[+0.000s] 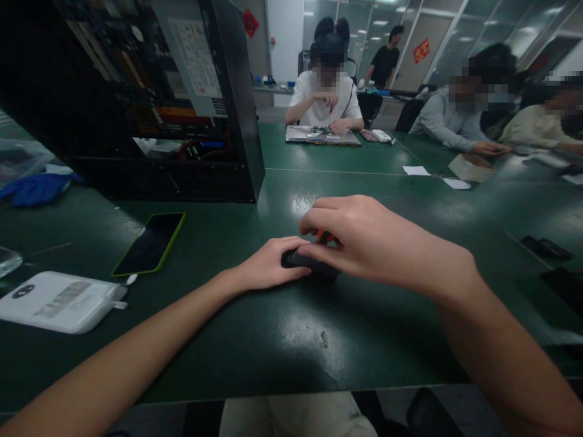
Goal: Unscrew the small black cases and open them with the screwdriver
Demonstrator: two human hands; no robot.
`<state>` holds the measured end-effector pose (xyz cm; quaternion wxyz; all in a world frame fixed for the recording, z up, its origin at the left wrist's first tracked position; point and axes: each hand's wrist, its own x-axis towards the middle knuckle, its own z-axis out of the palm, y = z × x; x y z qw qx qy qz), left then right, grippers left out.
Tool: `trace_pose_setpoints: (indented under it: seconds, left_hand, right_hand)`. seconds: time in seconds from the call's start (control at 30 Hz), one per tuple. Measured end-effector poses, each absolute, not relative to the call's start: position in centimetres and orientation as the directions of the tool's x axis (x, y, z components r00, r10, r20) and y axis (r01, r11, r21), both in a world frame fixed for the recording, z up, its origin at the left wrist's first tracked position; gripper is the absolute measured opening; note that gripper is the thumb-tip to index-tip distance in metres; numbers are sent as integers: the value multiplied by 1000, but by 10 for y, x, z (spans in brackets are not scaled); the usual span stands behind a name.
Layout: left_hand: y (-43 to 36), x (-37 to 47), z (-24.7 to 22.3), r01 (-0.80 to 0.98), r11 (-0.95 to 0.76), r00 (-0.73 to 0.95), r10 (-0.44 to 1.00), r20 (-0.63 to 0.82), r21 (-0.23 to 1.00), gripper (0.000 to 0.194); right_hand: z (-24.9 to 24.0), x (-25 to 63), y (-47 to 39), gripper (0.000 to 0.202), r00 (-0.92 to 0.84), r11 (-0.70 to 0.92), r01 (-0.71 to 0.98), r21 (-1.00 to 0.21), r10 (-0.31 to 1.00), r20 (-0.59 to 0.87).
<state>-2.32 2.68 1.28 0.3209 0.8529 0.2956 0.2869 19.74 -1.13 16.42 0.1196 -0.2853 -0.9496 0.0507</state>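
A small black object [295, 258] lies low over the green table [255, 358], near the middle of the view. My left hand [271, 265] grips its left end, thumb on the near side and fingers on the far side. Above and to the right, my right hand [364, 240] is bent over the same object with curled fingers. Something red and black [324, 236] shows between the right thumb and fingers; most of it is hidden by that hand. The right thumb reaches across the top of the black object.
A large open computer case [246, 109] stands at the back left. Nearer are a green-edged phone [152, 244], a white power bank-like device [59, 303] and blue gloves [36, 189]. Across the table a person [300, 91] works over a flat panel [319, 136]; others sit at right.
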Motion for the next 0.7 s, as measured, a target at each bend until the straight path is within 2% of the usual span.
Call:
trace_pose_setpoints:
  seconds: [0.2, 0.3, 0.37, 0.5, 0.53, 0.63, 0.7]
  left_hand:
    - [26, -23, 14, 318, -635, 655, 684, 320, 704, 37]
    - [26, -23, 14, 315, -633, 655, 684, 321, 707, 35]
    - [26, -23, 13, 333, -622, 649, 697, 307, 709, 35]
    - [26, -23, 14, 343, -625, 651, 696, 302, 701, 37]
    - [25, -23, 15, 344, -629, 655, 693, 301, 697, 38]
    - [25, -25, 21, 373, -634, 669, 690, 278, 677, 38]
    - [24, -27, 26, 403, -632, 682, 690, 244, 662, 37]
  right_hand:
    - [162, 198, -10, 29, -879, 891, 375, -255, 429, 206]
    - [161, 199, -10, 14, -843, 867, 470, -166, 496, 206]
    - [160, 199, -9, 14, -821, 850, 511, -127, 527, 218]
    - [163, 201, -10, 27, -882, 899, 383, -211, 424, 207]
    - [164, 203, -11, 28, -880, 898, 391, -204, 429, 203]
    - [165, 215, -12, 12, -815, 834, 543, -100, 552, 177]
    - [161, 229, -11, 17, -780, 788, 610, -88, 616, 109]
